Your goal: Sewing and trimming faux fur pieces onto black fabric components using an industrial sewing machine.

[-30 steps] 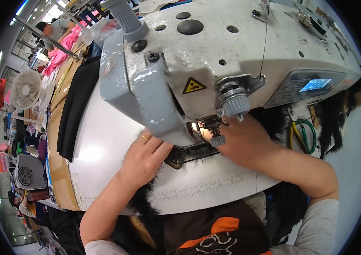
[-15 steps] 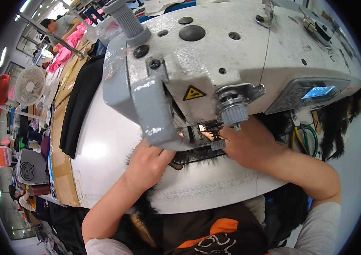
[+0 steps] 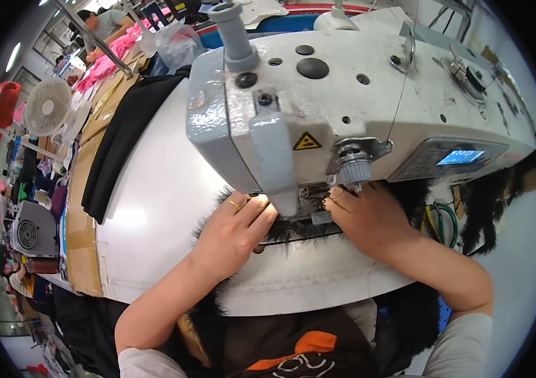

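Note:
A white and grey sewing machine [image 3: 369,101] stands over the pale work table, a strip of black fur fabric [image 3: 288,232] lying under its needle area. My left hand [image 3: 233,236], a ring on one finger, is closed on the fur just left of the grey front guard [image 3: 274,157]. Its fingertips press close to the lit needle area. On the other side, my right hand [image 3: 372,217] is closed by the small metal spring and knob [image 3: 321,217], gripping the fur there. The machine head partly hides its fingertips and the needle.
Folded black cloth [image 3: 130,142] lies along the table's left side beside brown cardboard [image 3: 85,252]. Green-handled scissors [image 3: 444,223] and black fur pieces [image 3: 489,205] are at the right. A white fan [image 3: 47,107] stands farther left; another person [image 3: 107,28] works at pink cloth.
The view has shifted, so the machine sits farther right and lower. My left hand's fingers have come into view beside the guard, up nearer the needle area. The right hand stays by the knob.

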Demonstrator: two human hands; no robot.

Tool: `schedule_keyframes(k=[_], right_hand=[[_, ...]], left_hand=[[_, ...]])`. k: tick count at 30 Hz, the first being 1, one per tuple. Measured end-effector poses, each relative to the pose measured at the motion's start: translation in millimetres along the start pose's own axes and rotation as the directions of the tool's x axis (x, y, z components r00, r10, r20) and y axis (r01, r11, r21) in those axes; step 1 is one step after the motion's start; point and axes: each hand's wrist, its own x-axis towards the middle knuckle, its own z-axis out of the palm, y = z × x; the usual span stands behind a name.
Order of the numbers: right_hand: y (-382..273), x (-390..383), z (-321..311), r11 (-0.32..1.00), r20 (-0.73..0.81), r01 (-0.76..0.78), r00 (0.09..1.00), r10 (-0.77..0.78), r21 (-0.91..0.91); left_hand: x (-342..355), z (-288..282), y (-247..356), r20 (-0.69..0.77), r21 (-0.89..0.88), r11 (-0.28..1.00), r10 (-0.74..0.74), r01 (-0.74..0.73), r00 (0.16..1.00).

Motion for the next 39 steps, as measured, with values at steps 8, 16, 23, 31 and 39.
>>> schedule_keyframes(k=[8,16,23,31,39], right_hand=[[2,3,2,1.000,0.019,-0.013,1.000,0.013,0.005],[2,3,2,0.997,0.101,-0.065,0.993,0.068,-0.030],[-2,5,-1,0.992,0.200,-0.113,0.972,0.121,-0.054],[-1,3,-3,0.993,0.206,-0.118,0.971,0.121,-0.025],[10,-5,17,0.984,0.220,-0.156,0.960,0.172,-0.089]], left_hand=[[-2,5,-9,-0.042,-0.037,0.999,0.007,-0.009,0.999],[-1,7,-8,-0.079,-0.109,0.993,-0.047,0.039,0.996],[-3,5,-8,-0.035,-0.096,0.992,-0.080,0.076,0.996],[4,-1,-10,-0.014,-0.020,0.999,0.030,-0.030,0.999],[-2,9,-9,0.104,-0.009,1.000,0.004,-0.003,0.995]])
